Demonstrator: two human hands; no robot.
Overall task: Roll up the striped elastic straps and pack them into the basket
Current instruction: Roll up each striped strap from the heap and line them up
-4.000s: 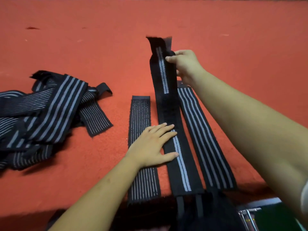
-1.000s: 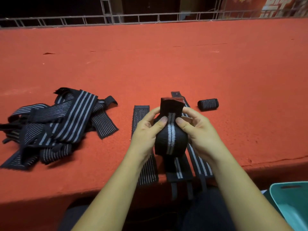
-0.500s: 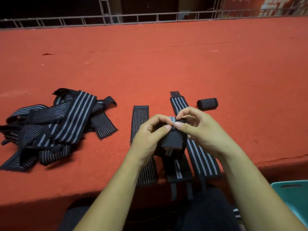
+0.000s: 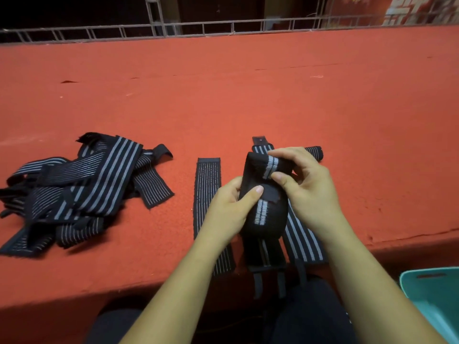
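Observation:
Both hands hold a thick black roll of striped elastic strap [image 4: 263, 214] above the front edge of the red surface. My left hand [image 4: 229, 212] grips its left side, thumb on the roll. My right hand [image 4: 306, 192] pinches the strap's loose end, folded over the top of the roll. The strap's tail hangs below over the edge. Two flat straps lie beside it: a thin-striped strap [image 4: 207, 194] to the left and a wide-striped strap [image 4: 301, 240] under my right wrist. A finished small roll [image 4: 315, 151] peeks out behind my right hand. The teal basket [image 4: 432, 296] sits at the bottom right.
A tangled pile of striped straps [image 4: 77, 192] lies on the left of the red carpeted surface [image 4: 248, 95]. A metal railing [image 4: 223, 27] runs along its far edge. My dark-clothed legs are below the front edge.
The strap that lay stretched flat four seconds ago is now rolled into a thick roll. In the last second my right hand brought the loose end over the top of the roll.

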